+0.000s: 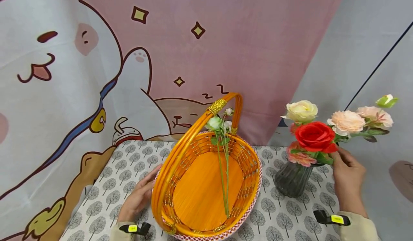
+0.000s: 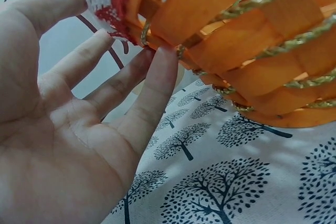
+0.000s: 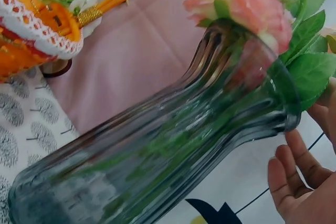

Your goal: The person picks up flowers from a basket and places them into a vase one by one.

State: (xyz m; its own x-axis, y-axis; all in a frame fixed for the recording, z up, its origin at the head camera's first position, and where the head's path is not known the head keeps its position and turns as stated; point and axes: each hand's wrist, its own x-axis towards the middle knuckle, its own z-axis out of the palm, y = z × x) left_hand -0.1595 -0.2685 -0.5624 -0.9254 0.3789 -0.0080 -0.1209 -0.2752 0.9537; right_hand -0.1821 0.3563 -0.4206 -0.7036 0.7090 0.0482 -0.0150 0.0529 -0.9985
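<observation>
An orange woven basket (image 1: 206, 183) with a tall arched handle and a red-and-white trimmed rim stands tilted, its inside showing. Inside lie thin green stems with pale green and white blooms (image 1: 214, 123), heads toward the far rim. My left hand (image 1: 139, 194) touches the basket's left side with extended, spread fingers (image 2: 157, 77). To the right is a ribbed grey glass vase (image 1: 292, 179) holding a red rose (image 1: 316, 137), a cream rose (image 1: 301, 111) and pink flowers. My right hand (image 1: 350, 176) pinches near the peach flowers' (image 1: 348, 122) stem beside the vase mouth; leaves and petals partly hide the fingertips.
A white tablecloth (image 1: 109, 198) with grey tree prints covers the table. Behind it hangs a cartoon-patterned cloth (image 1: 251, 54) in pink and white. The basket handle (image 1: 193, 130) arches high over the basket, between it and the head camera.
</observation>
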